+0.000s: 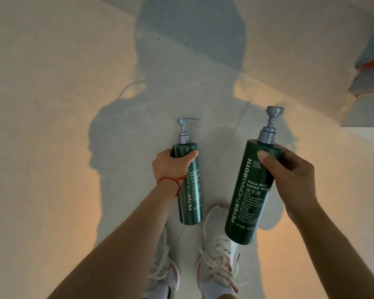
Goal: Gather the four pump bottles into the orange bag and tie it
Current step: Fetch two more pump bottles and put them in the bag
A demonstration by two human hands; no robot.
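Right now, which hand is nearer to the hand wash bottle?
Right. The right hand grips the hand wash bottle near its top. The left hand is apart from it, gripping the other bottle.

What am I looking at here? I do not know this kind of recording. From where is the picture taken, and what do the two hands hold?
There is no machine here. A person wears one camera on the head, and it looks forward and down, so you see that person's own arms from above.

The left hand, with a red string at the wrist, grips a green pump bottle near its top. The right hand grips a second green bottle, marked as hand wash, also near its top. Both bottles have grey pumps.

Below are the person's white shoes on a pale floor, which carries the person's shadow. No orange bag and no further bottles show in this picture.
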